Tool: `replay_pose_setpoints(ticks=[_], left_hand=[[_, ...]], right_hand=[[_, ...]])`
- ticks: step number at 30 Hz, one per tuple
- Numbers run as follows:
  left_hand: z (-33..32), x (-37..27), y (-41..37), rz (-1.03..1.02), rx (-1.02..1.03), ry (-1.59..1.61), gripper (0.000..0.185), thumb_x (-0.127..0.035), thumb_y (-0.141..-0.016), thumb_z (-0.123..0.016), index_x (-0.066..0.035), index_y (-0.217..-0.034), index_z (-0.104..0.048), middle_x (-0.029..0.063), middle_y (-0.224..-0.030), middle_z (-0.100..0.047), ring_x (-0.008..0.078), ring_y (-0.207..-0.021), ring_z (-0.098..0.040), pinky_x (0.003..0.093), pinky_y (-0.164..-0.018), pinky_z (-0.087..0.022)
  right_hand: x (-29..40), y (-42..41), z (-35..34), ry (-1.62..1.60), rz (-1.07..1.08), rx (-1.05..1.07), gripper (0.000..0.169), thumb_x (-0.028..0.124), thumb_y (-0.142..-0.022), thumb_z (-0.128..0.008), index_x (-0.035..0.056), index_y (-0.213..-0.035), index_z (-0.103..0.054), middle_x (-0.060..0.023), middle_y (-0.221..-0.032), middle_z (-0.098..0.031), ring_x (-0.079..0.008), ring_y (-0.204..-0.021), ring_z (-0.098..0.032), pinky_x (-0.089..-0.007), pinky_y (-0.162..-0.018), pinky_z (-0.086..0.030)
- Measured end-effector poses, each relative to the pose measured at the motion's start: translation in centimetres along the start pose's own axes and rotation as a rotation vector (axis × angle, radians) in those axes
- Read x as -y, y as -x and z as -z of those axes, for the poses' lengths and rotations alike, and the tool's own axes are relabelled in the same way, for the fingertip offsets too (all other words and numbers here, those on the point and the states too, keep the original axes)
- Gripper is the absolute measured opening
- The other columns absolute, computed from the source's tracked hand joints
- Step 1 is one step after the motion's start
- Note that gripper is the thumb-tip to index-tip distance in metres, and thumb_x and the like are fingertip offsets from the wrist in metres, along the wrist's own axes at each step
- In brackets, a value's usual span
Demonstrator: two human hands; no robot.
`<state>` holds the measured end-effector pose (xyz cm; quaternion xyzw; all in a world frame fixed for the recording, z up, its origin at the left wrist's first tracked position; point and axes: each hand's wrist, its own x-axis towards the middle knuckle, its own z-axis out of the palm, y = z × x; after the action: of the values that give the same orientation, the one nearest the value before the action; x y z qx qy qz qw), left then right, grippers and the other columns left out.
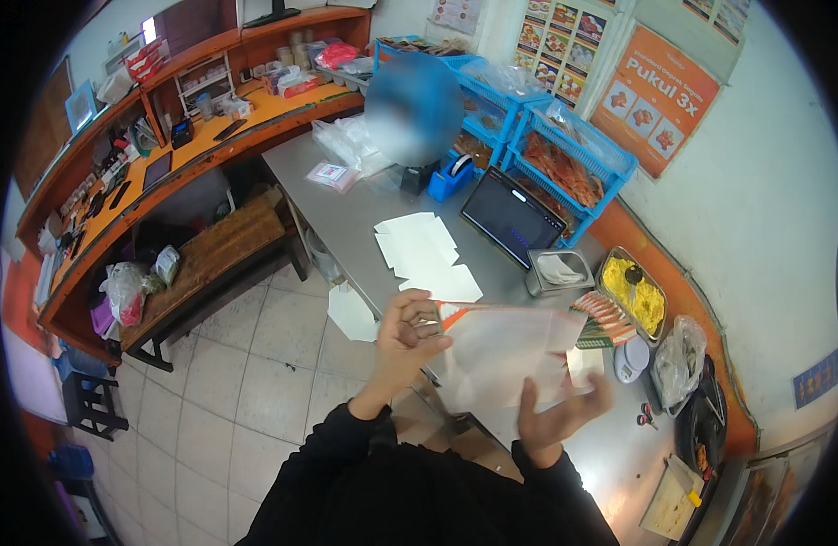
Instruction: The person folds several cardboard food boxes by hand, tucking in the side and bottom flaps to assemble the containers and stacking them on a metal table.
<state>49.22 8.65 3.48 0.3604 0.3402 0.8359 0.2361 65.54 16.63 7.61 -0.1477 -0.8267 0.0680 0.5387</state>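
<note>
My left hand pinches the upper left corner of a thin, pale card food-box blank, with a printed orange edge by the fingers. The blank is tilted over the table's near edge and blurred by motion. Below its right side, my right hand has its fingers spread and holds nothing; whether a fingertip touches the card is unclear. Beyond the blank, white card blanks lie flat on the steel table. Printed cartons lie to its right, partly covered by it.
A tablet leans before stacked blue baskets, near a blue tape dispenser. Along the right are yellow food in a metal tray, a kitchen scale, scissors, and a knife on a cutting board.
</note>
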Motion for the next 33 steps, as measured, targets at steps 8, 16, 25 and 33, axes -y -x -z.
replay_pose_setpoints(ticks=[8,16,25,33], left_hand=[[6.5,-2.2,-2.7,0.113,-0.003,-0.654,0.020,-0.020,-0.082,-0.050,-0.001,-0.086,-0.052,0.0034,-0.076,-0.055,0.0082,-0.068,-0.049,0.0222,-0.063,-0.042],[10.6,-3.8,-5.9,0.149,0.120,-0.655,0.019,-0.016,-0.080,-0.053,0.001,-0.089,-0.054,0.0059,-0.074,-0.054,0.0107,-0.068,-0.051,0.0242,-0.058,-0.040],[12.6,-4.0,-8.4,-0.042,0.007,-0.347,0.015,-0.001,-0.073,-0.057,0.001,-0.087,-0.053,0.0082,-0.080,-0.057,0.0095,-0.073,-0.053,0.0233,-0.066,-0.042],[13.9,-3.9,-9.7,-0.155,0.043,-0.465,0.009,0.001,-0.069,-0.060,-0.001,-0.075,-0.054,0.0076,-0.074,-0.058,0.0124,-0.068,-0.055,0.0230,-0.061,-0.043]], right_hand=[[-1.6,-2.4,-8.4,-0.027,0.102,0.251,0.024,0.000,-0.072,-0.054,0.0007,-0.096,-0.056,-0.0079,-0.061,-0.052,-0.0209,-0.051,-0.049,-0.0256,-0.047,-0.040],[0.1,-3.1,-15.8,-0.415,-0.050,0.450,0.006,0.002,-0.077,-0.049,-0.0001,-0.080,-0.053,-0.0087,-0.066,-0.052,-0.0183,-0.054,-0.049,-0.0242,-0.050,-0.040],[1.4,-5.7,-20.0,-1.035,-0.675,0.354,0.004,0.003,-0.076,-0.055,0.0007,-0.076,-0.052,-0.0020,-0.073,-0.051,-0.0067,-0.058,-0.043,-0.0179,-0.052,-0.034],[0.4,-7.6,-20.8,-1.261,-0.675,0.514,0.004,0.002,-0.075,-0.056,0.0011,-0.078,-0.053,-0.0048,-0.074,-0.051,-0.0086,-0.059,-0.045,-0.0199,-0.051,-0.037]])
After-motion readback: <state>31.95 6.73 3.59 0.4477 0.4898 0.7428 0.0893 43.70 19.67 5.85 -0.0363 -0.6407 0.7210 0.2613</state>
